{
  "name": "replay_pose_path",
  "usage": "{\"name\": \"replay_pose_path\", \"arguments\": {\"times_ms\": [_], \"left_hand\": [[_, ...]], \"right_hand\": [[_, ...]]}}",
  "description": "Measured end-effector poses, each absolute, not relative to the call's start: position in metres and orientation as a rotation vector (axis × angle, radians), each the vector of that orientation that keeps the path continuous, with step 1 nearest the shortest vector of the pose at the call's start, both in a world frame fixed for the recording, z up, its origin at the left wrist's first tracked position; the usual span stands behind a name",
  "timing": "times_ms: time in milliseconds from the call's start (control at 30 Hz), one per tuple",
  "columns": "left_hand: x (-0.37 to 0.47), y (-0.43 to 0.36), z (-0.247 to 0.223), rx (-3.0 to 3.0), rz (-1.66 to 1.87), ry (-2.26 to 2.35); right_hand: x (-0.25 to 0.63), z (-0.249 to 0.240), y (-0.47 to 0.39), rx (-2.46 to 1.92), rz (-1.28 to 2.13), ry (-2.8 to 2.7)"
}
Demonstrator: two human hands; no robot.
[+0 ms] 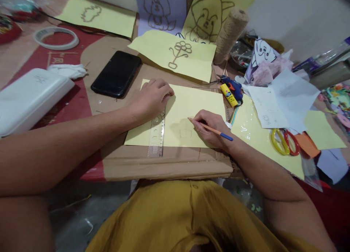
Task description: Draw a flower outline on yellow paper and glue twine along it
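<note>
A sheet of yellow paper (202,97) lies on the cardboard, with a faint pencil outline of a small pot-like shape on it. My right hand (209,126) grips a pencil (212,129) with an orange barrel and blue end, its tip at the paper above that outline. Across the paper's upper left rests my left hand (153,99), fingers loosely bent and spread on the sheet. A clear ruler (157,140) extends from beside this hand past the paper's lower edge; its upper end is hidden. Behind the sheet is another yellow paper (199,64) bearing a brown flower drawing.
A black phone (117,73), tape roll (56,38) and white case (32,99) lie left. Right are a yellow glue stick (229,95), blue glue gun (232,85), scissors (284,142) and paper scraps. A twine spool (231,35) stands behind, beside propped animal drawings (157,11).
</note>
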State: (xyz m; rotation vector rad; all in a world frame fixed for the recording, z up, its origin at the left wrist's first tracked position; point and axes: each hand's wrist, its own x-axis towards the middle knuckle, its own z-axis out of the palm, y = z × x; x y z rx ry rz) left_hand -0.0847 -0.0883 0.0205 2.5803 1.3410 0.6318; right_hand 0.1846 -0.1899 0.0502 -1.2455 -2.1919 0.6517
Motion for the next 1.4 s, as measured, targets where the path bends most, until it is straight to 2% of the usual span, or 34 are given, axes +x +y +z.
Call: {"name": "replay_pose_path", "arguments": {"times_ms": [1400], "left_hand": [[-0.0844,-0.0892,0.0221,2.56,0.658,1.317]], "right_hand": [[0.1838,0.0524,-0.1911,-1.234,0.671,-2.149]]}}
